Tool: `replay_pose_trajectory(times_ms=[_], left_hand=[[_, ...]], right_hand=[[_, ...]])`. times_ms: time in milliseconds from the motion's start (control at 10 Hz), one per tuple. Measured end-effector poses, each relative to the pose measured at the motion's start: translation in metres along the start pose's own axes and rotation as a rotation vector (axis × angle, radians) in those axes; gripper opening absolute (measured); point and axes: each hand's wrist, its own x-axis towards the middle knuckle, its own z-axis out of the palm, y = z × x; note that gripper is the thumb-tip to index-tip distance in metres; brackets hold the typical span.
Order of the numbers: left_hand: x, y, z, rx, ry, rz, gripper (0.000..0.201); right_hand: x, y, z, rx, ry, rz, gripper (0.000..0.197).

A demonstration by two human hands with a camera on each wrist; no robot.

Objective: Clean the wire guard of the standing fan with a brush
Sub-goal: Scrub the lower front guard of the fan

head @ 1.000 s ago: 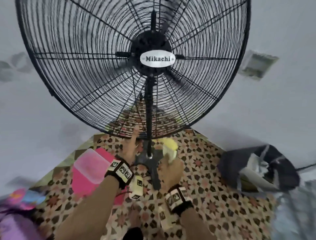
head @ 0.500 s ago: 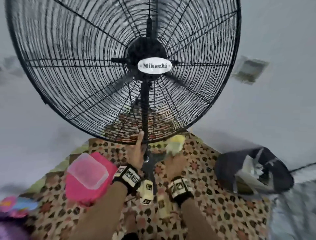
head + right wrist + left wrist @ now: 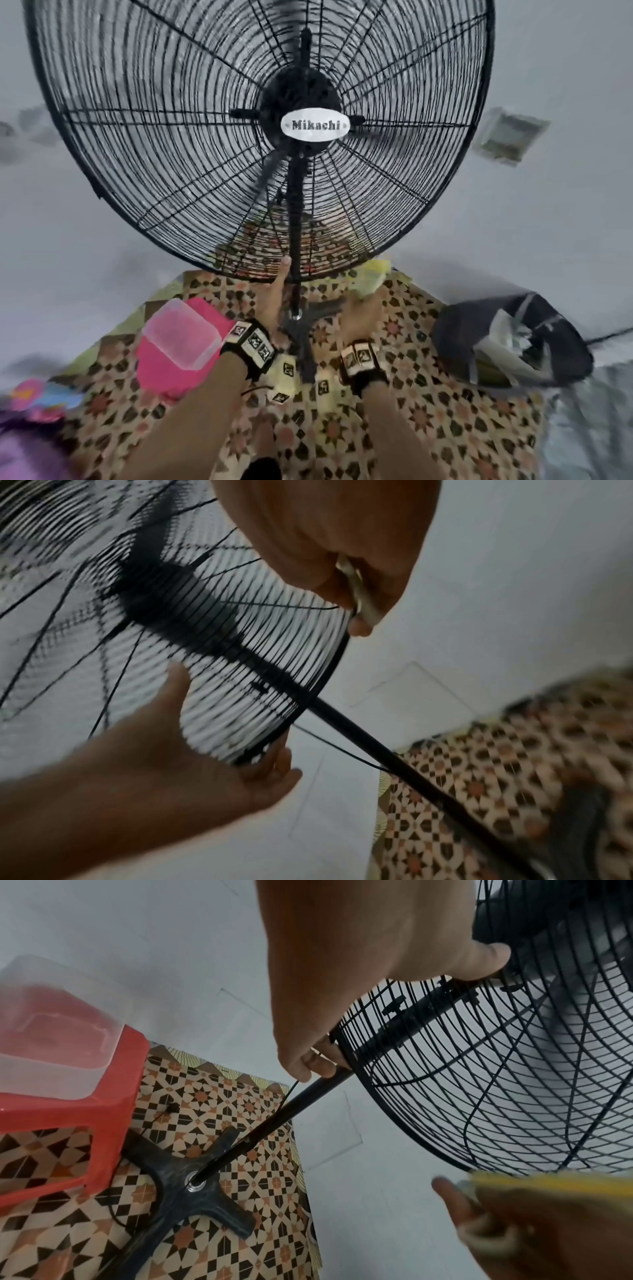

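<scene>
The black standing fan's round wire guard (image 3: 191,137) fills the upper head view, with a white "Mikachi" badge at its hub. My left hand (image 3: 278,287) grips the guard's bottom rim just left of the pole (image 3: 295,222), thumb up on the front wires. The left wrist view shows the thumb (image 3: 479,958) in front and the fingers (image 3: 315,1064) curled behind the rim. My right hand (image 3: 359,310) holds a yellow brush (image 3: 371,277) against the lower rim, right of the pole. In the right wrist view the fingers wrap the brush handle (image 3: 359,593); this view is blurred.
A red plastic stool (image 3: 164,370) with a clear tub (image 3: 181,332) on top stands left of the fan. The fan's black cross base (image 3: 192,1175) sits on a patterned mat (image 3: 445,411). A dark bag (image 3: 510,342) lies at the right. A pale wall is behind.
The right hand has carried the brush up and to the right along the guard's lower rim. The left hand has settled on the rim beside the pole, thumb raised.
</scene>
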Motion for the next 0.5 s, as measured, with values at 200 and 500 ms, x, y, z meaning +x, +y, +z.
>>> replay_pose_trajectory(times_ms=[200, 500], left_hand=[[0.013, -0.004, 0.002, 0.026, 0.045, 0.018, 0.065], [0.003, 0.000, 0.000, 0.101, 0.075, 0.046, 0.114]], right_hand=[[-0.068, 0.006, -0.004, -0.217, -0.217, 0.010, 0.030], [-0.055, -0.029, -0.033, -0.427, -0.179, -0.280, 0.035]])
